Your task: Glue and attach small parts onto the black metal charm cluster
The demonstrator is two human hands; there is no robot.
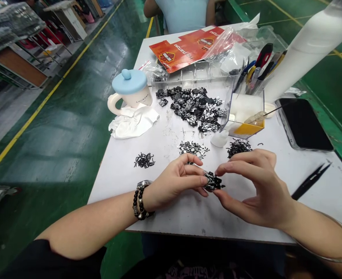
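Note:
Between thumb and fingers, my left hand (pixel 179 177) grips a small black part with silvery markings (pixel 212 182) over the near part of the white table. My right hand (pixel 251 184) is at the part's right side, thumb and index finger apart and their tips close to it; whether they touch it I cannot tell. Just beyond the hands lies a pile of small silvery pieces (pixel 192 149). Thin black curved pieces form one heap (pixel 144 160) on the left and another heap (pixel 239 148) on the right. Farther back is a large pile of similar black parts (pixel 197 106).
Black tweezers (pixel 310 181) and a phone (pixel 304 123) lie on the right. A clear holder (pixel 246 112) with tools stands before a white lamp-like tube (pixel 310 46). At left are a lidded mug (pixel 133 91) and crumpled tissue (pixel 134 121). Orange-red cardboard (pixel 185 50) lies at the back, near a seated person (pixel 184 15).

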